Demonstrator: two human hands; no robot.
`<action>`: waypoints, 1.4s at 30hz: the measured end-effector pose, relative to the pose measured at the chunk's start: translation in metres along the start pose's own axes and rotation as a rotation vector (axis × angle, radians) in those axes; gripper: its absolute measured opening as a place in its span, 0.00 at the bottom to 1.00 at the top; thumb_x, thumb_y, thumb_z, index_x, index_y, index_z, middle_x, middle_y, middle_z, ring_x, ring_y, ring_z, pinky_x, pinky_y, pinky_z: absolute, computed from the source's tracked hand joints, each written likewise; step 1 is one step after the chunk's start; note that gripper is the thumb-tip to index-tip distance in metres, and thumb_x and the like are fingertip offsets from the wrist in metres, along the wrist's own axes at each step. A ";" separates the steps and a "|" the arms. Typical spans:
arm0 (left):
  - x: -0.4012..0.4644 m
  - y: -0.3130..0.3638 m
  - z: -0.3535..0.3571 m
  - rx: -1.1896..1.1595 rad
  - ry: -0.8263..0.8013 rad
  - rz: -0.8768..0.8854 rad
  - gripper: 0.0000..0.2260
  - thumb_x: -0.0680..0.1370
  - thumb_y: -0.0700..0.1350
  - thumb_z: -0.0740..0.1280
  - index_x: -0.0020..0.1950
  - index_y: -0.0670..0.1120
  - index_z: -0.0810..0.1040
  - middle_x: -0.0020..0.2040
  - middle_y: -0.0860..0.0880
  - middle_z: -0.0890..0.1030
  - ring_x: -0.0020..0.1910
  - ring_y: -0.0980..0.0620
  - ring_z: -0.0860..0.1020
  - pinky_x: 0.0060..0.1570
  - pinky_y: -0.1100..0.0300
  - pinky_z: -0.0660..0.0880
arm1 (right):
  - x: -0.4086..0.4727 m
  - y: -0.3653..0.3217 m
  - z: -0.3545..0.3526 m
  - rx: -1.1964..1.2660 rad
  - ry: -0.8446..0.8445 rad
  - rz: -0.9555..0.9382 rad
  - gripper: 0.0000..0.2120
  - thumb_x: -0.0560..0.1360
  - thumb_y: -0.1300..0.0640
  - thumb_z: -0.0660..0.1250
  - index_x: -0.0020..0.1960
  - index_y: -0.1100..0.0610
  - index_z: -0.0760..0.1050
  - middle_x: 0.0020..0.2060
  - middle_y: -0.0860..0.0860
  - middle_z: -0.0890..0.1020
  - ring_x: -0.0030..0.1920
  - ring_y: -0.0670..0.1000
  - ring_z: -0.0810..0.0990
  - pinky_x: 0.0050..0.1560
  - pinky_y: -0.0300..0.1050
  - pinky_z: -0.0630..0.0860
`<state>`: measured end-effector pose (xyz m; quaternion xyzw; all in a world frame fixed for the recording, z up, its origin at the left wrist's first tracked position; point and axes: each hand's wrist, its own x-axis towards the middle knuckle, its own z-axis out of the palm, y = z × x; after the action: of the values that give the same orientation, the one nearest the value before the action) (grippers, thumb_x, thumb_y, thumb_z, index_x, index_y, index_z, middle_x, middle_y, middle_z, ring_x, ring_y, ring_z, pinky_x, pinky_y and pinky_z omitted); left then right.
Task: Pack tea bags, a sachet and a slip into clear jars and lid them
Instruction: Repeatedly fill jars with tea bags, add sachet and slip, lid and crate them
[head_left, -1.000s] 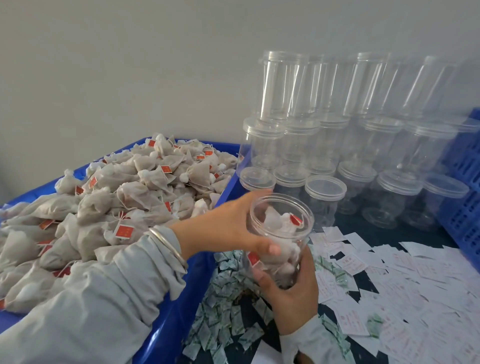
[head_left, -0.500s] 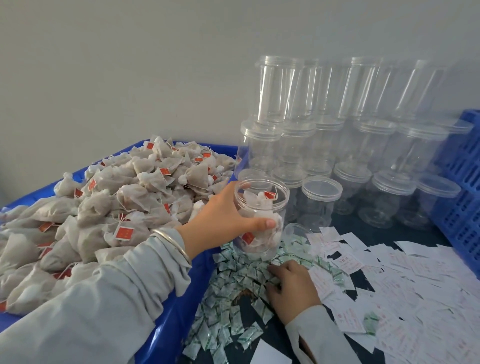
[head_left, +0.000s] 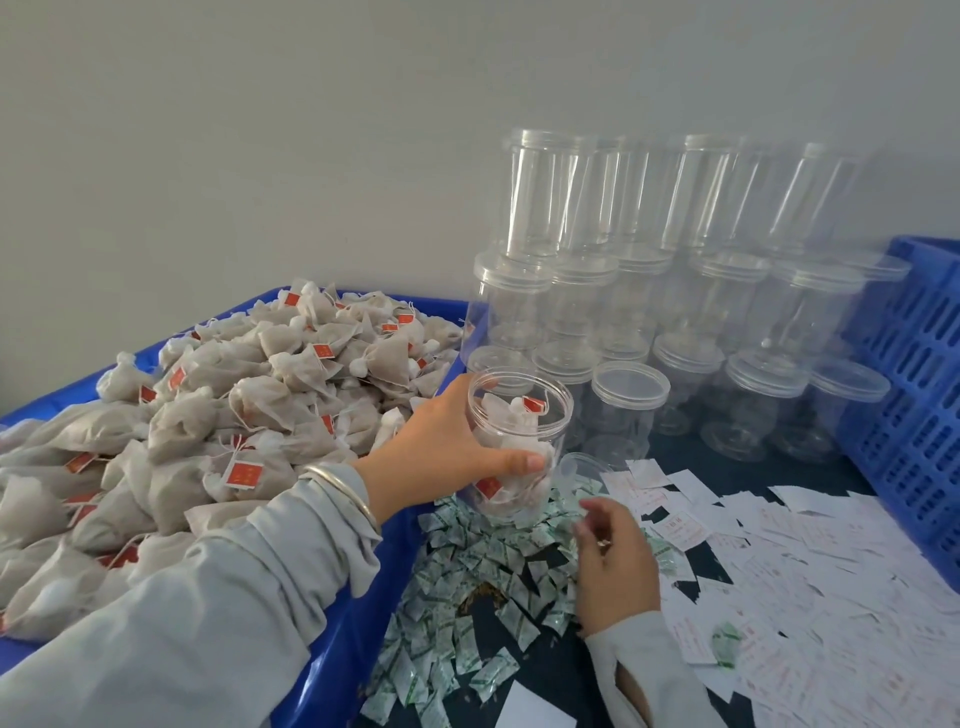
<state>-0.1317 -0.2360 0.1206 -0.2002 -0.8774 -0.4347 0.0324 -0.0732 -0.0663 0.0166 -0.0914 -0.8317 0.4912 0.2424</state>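
Observation:
My left hand (head_left: 447, 447) grips an open clear jar (head_left: 540, 410) partly filled with tea bags, standing on the sachet pile beside the blue bin. A loose clear lid (head_left: 584, 467) lies just right of the jar. My right hand (head_left: 615, 561) hovers over the green-and-white sachets (head_left: 467, 597), fingers curled, with a pale blurred sachet at its fingertips. White paper slips (head_left: 805, 571) are spread across the dark table to the right. A heap of tea bags (head_left: 234, 415) with red tags fills the blue bin (head_left: 353, 639) on the left.
Several empty lidded clear jars (head_left: 628, 395) stand stacked in rows against the wall behind the work spot. A blue slatted crate (head_left: 919, 374) borders the table on the right. The bin's rim runs close along my left forearm.
The jar went from both hands down onto the table, held by my left hand alone. My right hand let go, dropped to the sachets, then rose with curled fingers.

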 end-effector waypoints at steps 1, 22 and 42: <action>-0.001 0.000 0.000 0.020 -0.010 0.004 0.39 0.54 0.72 0.73 0.60 0.66 0.63 0.50 0.69 0.73 0.48 0.77 0.71 0.39 0.78 0.69 | 0.001 -0.003 -0.005 0.079 0.050 0.051 0.08 0.77 0.64 0.64 0.51 0.52 0.74 0.41 0.43 0.76 0.45 0.48 0.76 0.39 0.27 0.66; -0.022 0.029 0.021 -0.008 -0.155 0.062 0.34 0.57 0.65 0.77 0.59 0.63 0.66 0.51 0.64 0.77 0.49 0.74 0.74 0.42 0.80 0.69 | 0.014 -0.065 -0.092 0.075 0.166 -0.434 0.12 0.75 0.64 0.67 0.45 0.47 0.76 0.42 0.36 0.78 0.46 0.36 0.76 0.45 0.24 0.70; -0.082 0.035 0.155 -0.453 0.370 -0.126 0.28 0.61 0.45 0.81 0.51 0.61 0.70 0.46 0.64 0.79 0.48 0.74 0.75 0.40 0.80 0.69 | -0.007 0.051 -0.106 -0.794 -0.459 -0.026 0.20 0.73 0.41 0.66 0.62 0.48 0.77 0.63 0.48 0.70 0.63 0.51 0.68 0.61 0.45 0.68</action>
<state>-0.0253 -0.1229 0.0321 -0.0651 -0.7480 -0.6496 0.1193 -0.0195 0.0379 0.0130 -0.0555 -0.9887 0.1389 0.0044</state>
